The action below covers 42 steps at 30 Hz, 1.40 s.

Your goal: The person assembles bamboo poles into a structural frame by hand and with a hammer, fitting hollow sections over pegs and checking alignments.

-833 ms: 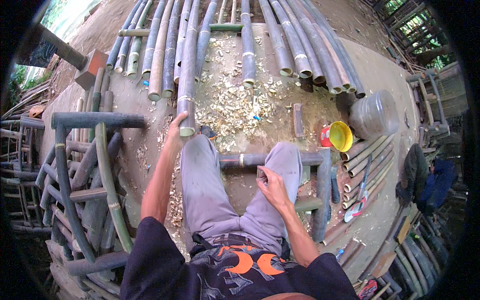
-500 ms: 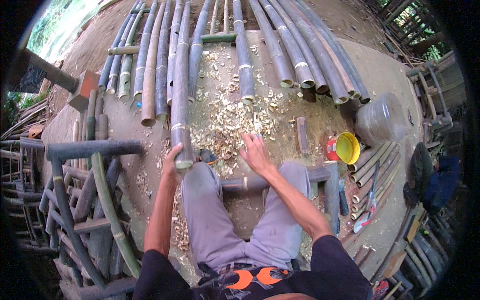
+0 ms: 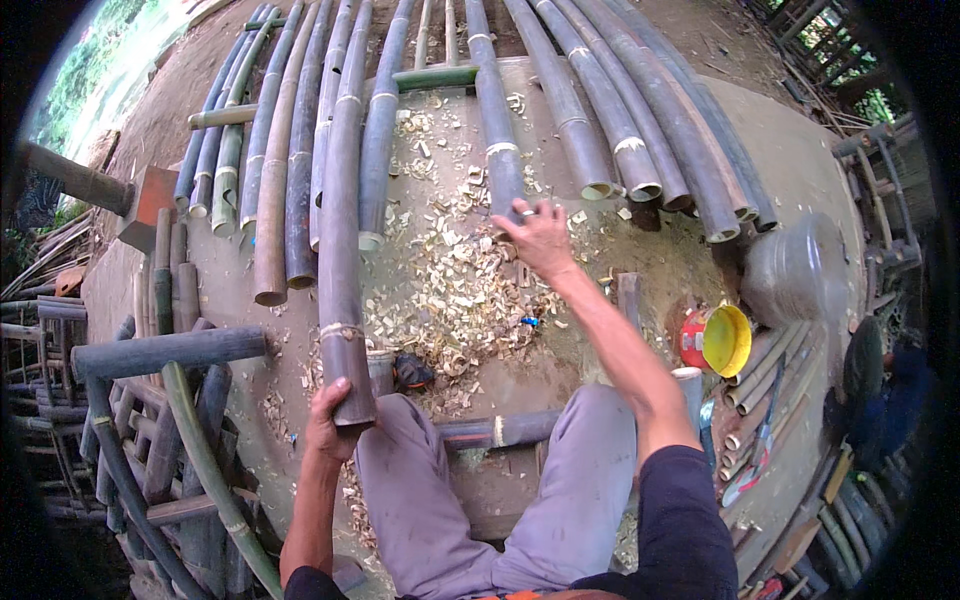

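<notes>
My left hand is closed round the near end of a long dark bamboo pole, which lies beside my left knee and runs away from me. My right arm is stretched forward. The right hand has its fingers spread at the near end of another bamboo pole, the thumb to its left; whether it bears on the pole is hard to tell. Pale shavings are strewn between the poles and my knees. Among them lies a small blue object, its kind unclear.
More bamboo poles lie left and right. At the right are a red and yellow container, a clear plastic tub and thin bamboo pieces. Bamboo frames stand at the left. A bamboo crosspiece spans between my knees.
My right hand has moved forward from the shavings to the end of the middle pole. The left hand keeps its hold, and its pole end is slightly nearer me. The view has shifted.
</notes>
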Each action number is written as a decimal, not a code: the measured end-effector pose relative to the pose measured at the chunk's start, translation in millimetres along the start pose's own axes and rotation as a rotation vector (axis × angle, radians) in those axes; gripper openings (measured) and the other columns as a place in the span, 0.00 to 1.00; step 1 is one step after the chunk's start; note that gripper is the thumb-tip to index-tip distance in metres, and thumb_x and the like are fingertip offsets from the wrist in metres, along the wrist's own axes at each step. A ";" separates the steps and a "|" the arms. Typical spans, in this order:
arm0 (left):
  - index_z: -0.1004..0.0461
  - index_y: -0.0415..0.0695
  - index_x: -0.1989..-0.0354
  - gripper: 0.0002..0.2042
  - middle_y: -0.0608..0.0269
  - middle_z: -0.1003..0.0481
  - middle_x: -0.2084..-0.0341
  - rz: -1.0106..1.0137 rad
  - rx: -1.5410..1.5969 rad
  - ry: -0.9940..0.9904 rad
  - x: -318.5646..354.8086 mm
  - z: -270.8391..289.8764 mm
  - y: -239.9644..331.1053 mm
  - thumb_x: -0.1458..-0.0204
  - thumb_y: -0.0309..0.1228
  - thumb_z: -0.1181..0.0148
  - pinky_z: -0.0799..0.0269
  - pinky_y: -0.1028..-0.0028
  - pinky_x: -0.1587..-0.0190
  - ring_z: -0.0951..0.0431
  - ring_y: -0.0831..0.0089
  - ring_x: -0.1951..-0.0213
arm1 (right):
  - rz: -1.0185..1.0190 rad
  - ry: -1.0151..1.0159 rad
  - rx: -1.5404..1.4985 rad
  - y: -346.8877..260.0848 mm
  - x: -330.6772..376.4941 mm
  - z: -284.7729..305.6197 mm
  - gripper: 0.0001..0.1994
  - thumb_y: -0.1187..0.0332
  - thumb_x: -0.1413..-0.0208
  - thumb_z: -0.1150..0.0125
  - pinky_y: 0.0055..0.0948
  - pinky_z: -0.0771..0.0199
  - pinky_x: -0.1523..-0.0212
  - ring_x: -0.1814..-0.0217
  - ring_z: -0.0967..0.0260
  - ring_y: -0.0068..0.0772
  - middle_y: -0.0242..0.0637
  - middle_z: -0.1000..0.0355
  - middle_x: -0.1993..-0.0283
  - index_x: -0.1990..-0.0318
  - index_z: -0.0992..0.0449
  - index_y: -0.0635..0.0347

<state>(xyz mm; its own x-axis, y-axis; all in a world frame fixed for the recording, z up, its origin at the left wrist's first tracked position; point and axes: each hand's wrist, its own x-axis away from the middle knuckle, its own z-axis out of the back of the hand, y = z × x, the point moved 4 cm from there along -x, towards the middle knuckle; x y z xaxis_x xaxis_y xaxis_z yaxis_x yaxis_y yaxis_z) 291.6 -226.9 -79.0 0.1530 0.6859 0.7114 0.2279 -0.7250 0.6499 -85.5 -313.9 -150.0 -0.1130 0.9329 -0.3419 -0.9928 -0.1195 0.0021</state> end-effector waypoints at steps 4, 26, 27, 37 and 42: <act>0.33 0.37 0.56 0.21 0.56 0.26 0.69 -0.082 -0.054 0.050 -6.0 1.7 2.6 0.54 0.39 0.40 0.25 0.66 0.76 0.24 0.66 0.73 | 0.005 0.025 0.193 68.4 12.0 7.4 0.16 0.70 0.53 0.43 0.43 0.36 0.58 0.55 0.38 0.37 0.29 0.34 0.55 0.56 0.24 0.35; 0.31 0.38 0.52 0.23 0.51 0.27 0.62 -1.007 -1.186 0.481 -111.7 30.5 112.0 0.58 0.32 0.37 0.30 0.66 0.58 0.26 0.60 0.60 | -0.401 -0.095 -0.518 23.8 93.0 80.4 0.18 0.79 0.55 0.43 0.37 0.32 0.53 0.56 0.32 0.46 0.46 0.31 0.59 0.53 0.28 0.61; 0.32 0.38 0.51 0.24 0.49 0.27 0.62 -1.093 -1.325 0.567 -119.7 26.4 117.4 0.59 0.31 0.37 0.29 0.65 0.58 0.26 0.58 0.60 | -0.426 -0.135 -0.539 11.2 96.9 87.6 0.17 0.79 0.55 0.43 0.36 0.31 0.55 0.58 0.31 0.45 0.46 0.30 0.60 0.54 0.28 0.62; 0.44 0.40 0.41 0.40 0.46 0.33 0.56 -1.041 -1.667 0.440 -184.5 -43.4 114.4 0.65 0.33 0.30 0.26 0.61 0.58 0.29 0.52 0.54 | -0.526 -0.136 -0.648 -18.6 139.2 93.5 0.15 0.82 0.55 0.44 0.32 0.29 0.60 0.62 0.29 0.40 0.44 0.29 0.63 0.57 0.27 0.63; 0.53 0.36 0.37 0.49 0.43 0.32 0.56 -0.610 -1.807 0.554 -233.4 -74.9 132.8 0.66 0.38 0.27 0.26 0.61 0.56 0.28 0.49 0.55 | -0.500 -0.128 -0.678 -25.2 129.8 97.5 0.15 0.82 0.55 0.44 0.32 0.29 0.61 0.62 0.29 0.40 0.43 0.29 0.64 0.57 0.26 0.63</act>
<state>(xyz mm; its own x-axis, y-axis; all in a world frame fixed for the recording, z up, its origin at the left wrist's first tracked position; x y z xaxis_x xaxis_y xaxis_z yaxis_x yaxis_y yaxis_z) 214.1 -488.0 -138.7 0.1023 0.9908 0.0885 -0.9948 0.1018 0.0103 -78.9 -156.6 -102.9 0.2889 0.9564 -0.0438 -0.6935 0.1775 -0.6983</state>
